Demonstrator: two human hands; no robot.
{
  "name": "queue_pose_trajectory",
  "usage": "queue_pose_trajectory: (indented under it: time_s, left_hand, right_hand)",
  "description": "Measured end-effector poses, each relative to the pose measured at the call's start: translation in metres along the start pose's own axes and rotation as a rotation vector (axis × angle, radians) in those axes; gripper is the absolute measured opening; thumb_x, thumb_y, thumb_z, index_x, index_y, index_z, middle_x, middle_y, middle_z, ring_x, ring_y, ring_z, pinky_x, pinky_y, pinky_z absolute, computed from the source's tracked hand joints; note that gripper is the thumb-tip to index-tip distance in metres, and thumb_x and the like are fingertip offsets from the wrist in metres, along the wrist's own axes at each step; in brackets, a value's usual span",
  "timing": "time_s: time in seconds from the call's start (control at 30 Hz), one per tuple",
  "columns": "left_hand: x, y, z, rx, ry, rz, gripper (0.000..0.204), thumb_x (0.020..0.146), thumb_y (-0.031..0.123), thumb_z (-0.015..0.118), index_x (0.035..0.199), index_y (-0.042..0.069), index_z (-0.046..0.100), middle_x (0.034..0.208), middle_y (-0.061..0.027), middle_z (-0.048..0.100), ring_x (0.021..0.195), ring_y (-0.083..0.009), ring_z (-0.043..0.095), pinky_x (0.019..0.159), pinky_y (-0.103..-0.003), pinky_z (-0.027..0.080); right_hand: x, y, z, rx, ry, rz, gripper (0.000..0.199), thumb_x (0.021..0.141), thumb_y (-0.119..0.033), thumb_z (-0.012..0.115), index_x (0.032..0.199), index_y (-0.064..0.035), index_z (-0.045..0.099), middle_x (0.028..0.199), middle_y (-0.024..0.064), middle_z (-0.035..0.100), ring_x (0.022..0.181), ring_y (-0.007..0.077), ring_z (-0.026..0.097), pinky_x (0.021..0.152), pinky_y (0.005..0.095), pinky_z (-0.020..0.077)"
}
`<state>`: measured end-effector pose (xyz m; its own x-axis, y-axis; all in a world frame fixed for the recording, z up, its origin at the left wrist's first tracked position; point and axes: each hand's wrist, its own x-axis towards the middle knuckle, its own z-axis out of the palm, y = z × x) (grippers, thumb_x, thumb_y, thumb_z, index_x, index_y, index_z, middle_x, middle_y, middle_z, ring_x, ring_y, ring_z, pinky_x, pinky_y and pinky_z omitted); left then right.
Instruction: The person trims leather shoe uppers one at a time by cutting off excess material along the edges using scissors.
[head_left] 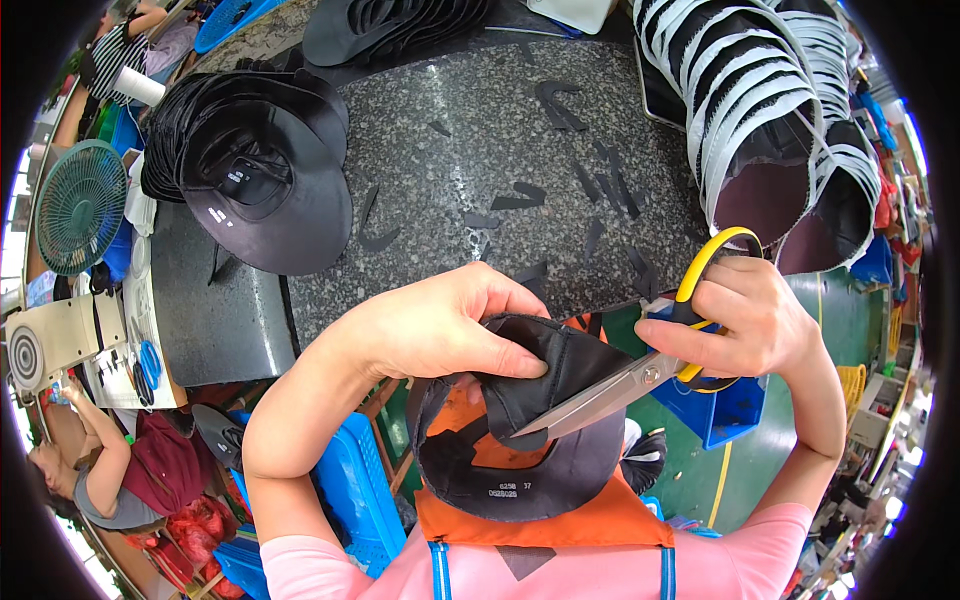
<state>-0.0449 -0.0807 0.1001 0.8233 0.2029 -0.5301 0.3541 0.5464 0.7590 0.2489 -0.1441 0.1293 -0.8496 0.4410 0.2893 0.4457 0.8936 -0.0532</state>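
Note:
My left hand (455, 320) pinches the folded edge of a black shoe upper (575, 480), thumb on top. The piece hangs over my lap, with a curved opening in its middle and small white print near its lower rim. My right hand (740, 315) is closed round the yellow-and-black handles of a pair of scissors (605, 395). The blades point down to the left and lie across the upper, their tips by its inner edge. Whether material sits between the blades is hidden.
Black offcuts (520, 197) lie scattered on the speckled stone tabletop (420, 130). A stack of black uppers (320, 225) sits at left, white-edged uppers (740, 110) at right. Below are a blue crate (365, 490) and a blue bin (725, 420). Another person (120, 470) works at far left, near a fan (80, 205).

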Motion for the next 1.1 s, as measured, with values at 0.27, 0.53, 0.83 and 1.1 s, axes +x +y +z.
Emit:
queue_pose_trajectory:
  time_s: [0.27, 0.53, 0.83, 1.1]
  left_hand:
    - [0.000, -0.001, -0.001, 0.024, -0.009, 0.021, 0.026, 0.082, 0.012, 0.073, 0.103, -0.002, 0.066, 0.079, -0.0004, 0.067, 0.060, -0.0049, 0.061, 0.049, -0.019, 0.050]
    - [-0.002, 0.001, 0.001, -0.055, 0.048, -0.022, 0.025, 0.083, 0.011, 0.073, 0.103, -0.001, 0.066, 0.079, -0.0008, 0.068, 0.060, -0.0045, 0.061, 0.048, -0.019, 0.049]
    - [-0.005, 0.002, 0.004, -0.134, 0.118, -0.034, 0.026, 0.084, 0.010, 0.071, 0.105, -0.003, 0.065, 0.079, -0.0037, 0.068, 0.057, -0.0076, 0.063, 0.047, -0.020, 0.049]
    - [-0.006, -0.001, 0.002, -0.163, 0.140, -0.011, 0.027, 0.083, 0.009, 0.071, 0.107, -0.003, 0.065, 0.080, -0.0052, 0.069, 0.057, -0.0089, 0.063, 0.047, -0.021, 0.049]
  right_hand:
    - [-0.004, 0.000, 0.001, 0.084, -0.004, -0.005, 0.044, 0.059, -0.022, 0.072, 0.101, -0.0102, 0.072, 0.064, -0.0010, 0.034, 0.048, 0.0143, 0.042, 0.043, 0.0290, 0.0330]
    - [-0.008, 0.002, -0.001, 0.047, 0.008, -0.019, 0.043, 0.062, -0.023, 0.073, 0.103, -0.0101, 0.071, 0.064, -0.0011, 0.034, 0.047, 0.0136, 0.041, 0.042, 0.0286, 0.0334]
    - [-0.012, 0.004, -0.002, 0.028, -0.003, -0.015, 0.046, 0.060, -0.024, 0.072, 0.104, -0.0094, 0.071, 0.064, -0.0007, 0.036, 0.048, 0.0143, 0.042, 0.043, 0.0297, 0.0335]
    - [-0.012, -0.002, -0.001, 0.062, -0.019, 0.050, 0.047, 0.060, -0.027, 0.070, 0.103, -0.0083, 0.071, 0.066, 0.0001, 0.040, 0.048, 0.0155, 0.043, 0.043, 0.0308, 0.0334]
